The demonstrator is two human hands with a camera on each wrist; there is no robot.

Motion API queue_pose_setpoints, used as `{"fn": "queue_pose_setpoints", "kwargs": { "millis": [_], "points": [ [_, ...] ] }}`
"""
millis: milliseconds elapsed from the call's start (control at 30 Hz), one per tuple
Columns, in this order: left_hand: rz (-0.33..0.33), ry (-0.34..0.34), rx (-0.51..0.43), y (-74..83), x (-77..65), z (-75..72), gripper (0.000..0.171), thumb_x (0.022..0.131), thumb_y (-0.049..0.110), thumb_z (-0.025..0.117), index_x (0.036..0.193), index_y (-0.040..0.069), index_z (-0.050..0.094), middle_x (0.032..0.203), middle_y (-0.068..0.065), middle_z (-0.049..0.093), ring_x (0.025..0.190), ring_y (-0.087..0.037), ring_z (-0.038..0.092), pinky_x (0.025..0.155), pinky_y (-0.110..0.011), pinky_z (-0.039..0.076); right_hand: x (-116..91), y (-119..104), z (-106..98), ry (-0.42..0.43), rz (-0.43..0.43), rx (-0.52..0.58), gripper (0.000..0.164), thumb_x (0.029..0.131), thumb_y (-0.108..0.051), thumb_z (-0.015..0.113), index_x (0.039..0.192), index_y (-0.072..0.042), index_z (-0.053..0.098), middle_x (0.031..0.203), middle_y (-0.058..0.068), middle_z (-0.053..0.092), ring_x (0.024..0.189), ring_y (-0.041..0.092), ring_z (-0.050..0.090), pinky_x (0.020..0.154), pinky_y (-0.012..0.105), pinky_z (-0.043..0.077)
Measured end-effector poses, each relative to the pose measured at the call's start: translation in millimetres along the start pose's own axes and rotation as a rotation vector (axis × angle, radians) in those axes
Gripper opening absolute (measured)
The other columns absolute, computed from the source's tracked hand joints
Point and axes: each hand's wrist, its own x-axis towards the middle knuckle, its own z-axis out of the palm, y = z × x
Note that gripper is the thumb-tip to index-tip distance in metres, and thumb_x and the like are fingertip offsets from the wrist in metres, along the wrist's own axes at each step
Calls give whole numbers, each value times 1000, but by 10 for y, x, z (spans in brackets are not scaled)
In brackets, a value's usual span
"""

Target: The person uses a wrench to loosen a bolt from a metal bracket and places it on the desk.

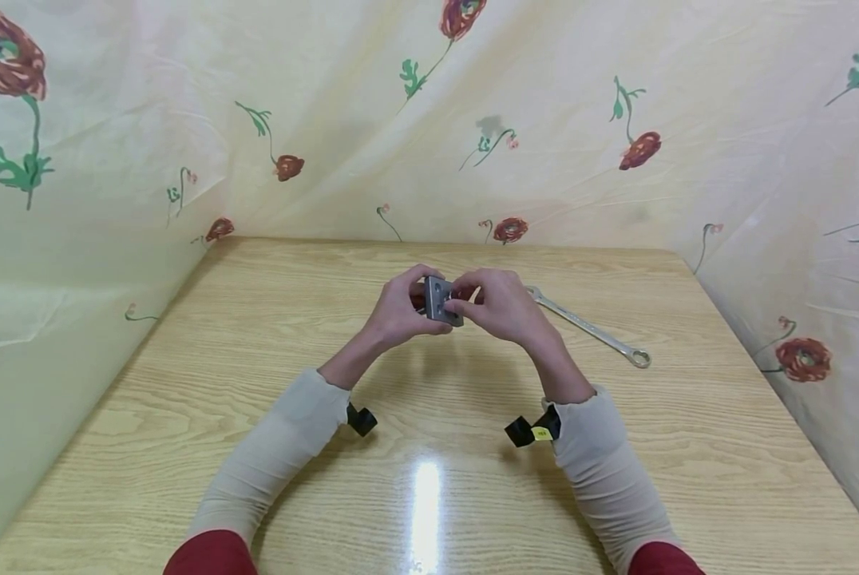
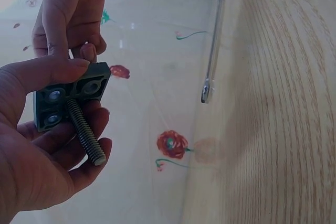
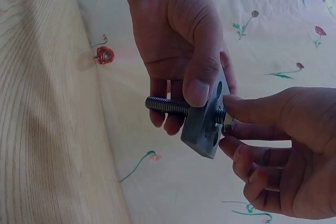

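Note:
My left hand [image 1: 401,310] grips a small grey square plate [image 3: 197,135] with several holes, thumb on one edge and fingers on the other. A threaded bolt [image 2: 85,132] passes through the plate, its long shank sticking out on the left-hand side. On the other face, my right hand [image 1: 507,307] pinches the bolt's head end between thumb and fingers; in the right wrist view those fingertips [image 3: 231,103] partly cover the head. Both hands are held above the table, near its middle.
A metal combination wrench [image 1: 587,326] lies on the wooden table [image 1: 257,335], just right of my right hand. Behind and at the sides hangs a flower-patterned cloth [image 1: 343,184]. Black wrist devices [image 1: 361,419] sit by both sleeves.

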Motion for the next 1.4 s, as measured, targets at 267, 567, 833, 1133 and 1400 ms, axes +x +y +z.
{"fn": "queue_pose_setpoints", "kwargs": {
  "millis": [267, 567, 833, 1133, 1400],
  "points": [
    [10, 1, 11, -2, -1, -3, 61, 71, 2, 85, 125, 5, 57, 111, -24, 72, 99, -31, 70, 94, -50, 57, 0, 3, 4, -7, -7, 7, 24, 91, -23, 73, 108, -6, 75, 94, 9, 75, 76, 22, 64, 67, 32, 52],
    [5, -1, 17, -1, 0, 4, 61, 71, 2, 85, 125, 6, 57, 110, -23, 72, 100, -30, 71, 92, -42, 58, -9, -2, -1, 3, -20, 23, 22, 91, -20, 73, 109, -6, 75, 94, 9, 74, 73, 22, 63, 65, 31, 50],
    [11, -3, 8, 6, -9, 7, 61, 71, 1, 85, 125, 5, 57, 111, -23, 72, 100, -31, 71, 93, -45, 58, -4, -3, 2, 10, -13, 23, 23, 91, -22, 73, 108, -6, 75, 96, 9, 75, 76, 23, 64, 67, 31, 51],
    [6, 4, 10, 14, -13, -5, 61, 71, 1, 85, 125, 6, 57, 110, -24, 72, 100, -30, 71, 94, -46, 57, -2, 6, 5, 15, -44, 28, 23, 90, -18, 75, 109, -5, 75, 96, 10, 74, 75, 22, 64, 66, 31, 51],
    [5, 3, 10, 14, -11, -6, 61, 71, 1, 85, 125, 6, 58, 110, -23, 73, 100, -30, 71, 93, -44, 58, -8, 9, 13, 30, -105, 38, 24, 88, -10, 76, 111, -5, 74, 100, 13, 73, 73, 22, 65, 63, 29, 49]
  ]
}}
